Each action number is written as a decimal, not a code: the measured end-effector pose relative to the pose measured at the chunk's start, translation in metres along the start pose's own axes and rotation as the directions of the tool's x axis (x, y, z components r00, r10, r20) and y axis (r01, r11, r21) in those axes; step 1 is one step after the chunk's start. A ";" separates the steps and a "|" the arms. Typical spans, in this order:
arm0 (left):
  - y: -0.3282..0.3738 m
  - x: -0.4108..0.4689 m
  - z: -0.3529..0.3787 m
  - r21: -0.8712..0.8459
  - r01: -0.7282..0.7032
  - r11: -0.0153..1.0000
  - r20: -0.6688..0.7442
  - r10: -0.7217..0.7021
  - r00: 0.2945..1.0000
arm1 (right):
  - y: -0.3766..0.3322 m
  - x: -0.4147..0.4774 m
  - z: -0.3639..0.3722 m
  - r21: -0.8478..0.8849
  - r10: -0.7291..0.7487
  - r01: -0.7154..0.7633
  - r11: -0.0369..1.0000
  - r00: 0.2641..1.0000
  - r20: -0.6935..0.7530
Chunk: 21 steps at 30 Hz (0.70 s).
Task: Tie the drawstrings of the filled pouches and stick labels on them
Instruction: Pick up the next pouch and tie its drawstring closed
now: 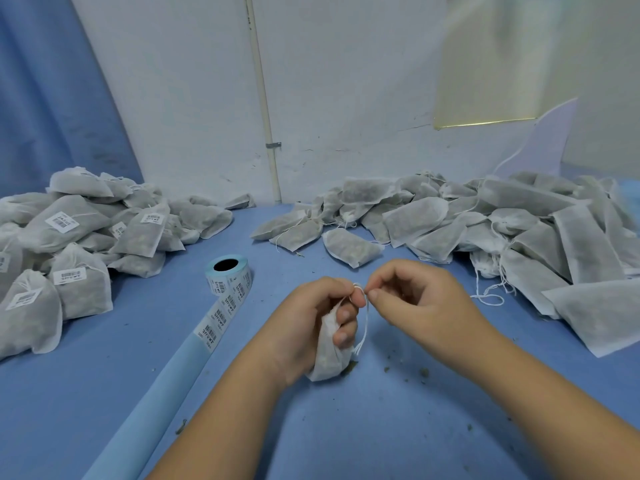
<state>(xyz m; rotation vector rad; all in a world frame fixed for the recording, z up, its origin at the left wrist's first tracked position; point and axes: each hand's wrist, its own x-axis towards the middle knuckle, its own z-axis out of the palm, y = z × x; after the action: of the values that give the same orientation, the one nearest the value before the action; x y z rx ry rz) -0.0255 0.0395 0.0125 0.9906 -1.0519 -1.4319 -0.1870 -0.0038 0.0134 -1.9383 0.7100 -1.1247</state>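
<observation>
Table: we work over a blue table, with green crumbs scattered at 4 o'clock from our hands
Pouch: a filled white pouch rests its bottom on the table at mid view, with its neck pointing up
Left hand: our left hand grips the pouch, with the fingers curled round its upper half
Drawstring: the white drawstring loops at the neck, and its ends hang down the pouch's 3 o'clock side
Right hand: our right hand pinches the drawstring between thumb and forefinger, right against the left fingertips
Backing strip: a pale blue backing strip runs from 7 o'clock up towards the roll, and its far end carries barcode labels
Label roll: the label roll stands at 10 o'clock from our hands
Labelled pile: a labelled pile of tied pouches lies at 9 to 10 o'clock
Loose pile: a loose pile of pouches with trailing strings lies at 1 to 3 o'clock
Wall: a white wall rises at 12 o'clock, with a thin pipe running up it
</observation>
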 end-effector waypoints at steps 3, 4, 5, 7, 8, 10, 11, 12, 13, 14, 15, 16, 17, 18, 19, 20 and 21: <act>-0.001 0.000 0.001 0.044 -0.022 0.999 0.032 0.020 0.999 | -0.003 -0.001 -0.002 0.040 0.020 -0.022 0.999 0.999 0.044; -0.002 0.000 0.001 0.061 -0.029 0.998 0.042 0.026 0.999 | -0.003 -0.001 -0.002 0.039 0.021 -0.023 0.999 0.998 0.058; -0.003 0.000 0.000 0.083 -0.037 0.996 0.050 0.033 0.998 | -0.004 -0.001 -0.002 0.039 0.022 -0.025 0.999 0.997 0.068; -0.004 0.000 0.000 0.129 -0.061 0.990 0.058 0.054 0.997 | -0.004 0.000 -0.003 0.035 0.025 -0.029 0.999 0.996 0.085; -0.004 0.000 -0.001 0.154 -0.073 0.985 0.060 0.065 0.996 | -0.004 0.000 -0.003 0.030 0.030 -0.033 0.999 0.995 0.094; -0.004 0.000 -0.001 0.193 -0.091 0.977 0.067 0.079 0.995 | -0.002 0.000 -0.005 0.014 0.042 -0.044 0.999 0.993 0.111; -0.005 0.001 0.000 0.203 -0.096 0.975 0.070 0.083 0.994 | -0.002 0.000 -0.005 0.005 0.047 -0.048 0.999 0.992 0.118; -0.005 0.001 0.000 0.212 -0.097 0.972 0.068 0.085 0.994 | -0.001 0.001 -0.006 -0.004 0.051 -0.051 0.999 0.991 0.125; -0.005 0.001 0.000 0.223 -0.097 0.970 0.062 0.085 0.994 | 0.000 0.001 -0.006 -0.011 0.056 -0.055 0.998 0.990 0.130; -0.006 0.002 0.000 0.232 -0.095 0.968 0.054 0.085 0.995 | 0.000 0.001 -0.006 -0.015 0.061 -0.059 0.998 0.989 0.134; -0.006 0.002 -0.001 0.240 -0.092 0.966 0.045 0.083 0.995 | 0.001 0.000 -0.005 -0.019 0.065 -0.063 0.998 0.989 0.135; -0.007 0.002 -0.001 0.248 -0.089 0.965 0.038 0.082 0.996 | 0.002 0.000 -0.005 -0.023 0.069 -0.067 0.998 0.988 0.135; -0.007 0.002 -0.001 0.256 -0.086 0.963 0.034 0.081 0.996 | 0.003 0.000 -0.005 -0.029 0.074 -0.071 0.997 0.988 0.136; -0.007 0.001 0.000 0.268 -0.084 0.960 0.031 0.078 0.996 | 0.003 0.000 -0.005 -0.037 0.077 -0.073 0.997 0.987 0.139; -0.006 0.001 0.000 0.282 -0.081 0.956 0.033 0.075 0.997 | 0.004 0.000 -0.005 -0.043 0.079 -0.073 0.996 0.986 0.145; -0.006 0.000 0.000 0.295 -0.077 0.952 0.036 0.069 0.997 | 0.004 0.001 -0.005 -0.045 0.079 -0.073 0.996 0.985 0.151; -0.005 0.000 -0.001 0.307 -0.072 0.949 0.040 0.062 0.997 | 0.005 0.001 -0.006 -0.043 0.080 -0.074 0.996 0.985 0.156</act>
<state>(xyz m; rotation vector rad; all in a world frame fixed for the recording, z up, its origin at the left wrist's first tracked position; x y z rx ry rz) -0.0263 0.0397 0.0075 1.1450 -1.3477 -1.2529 -0.1923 -0.0092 0.0115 -1.9886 0.7176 -0.9059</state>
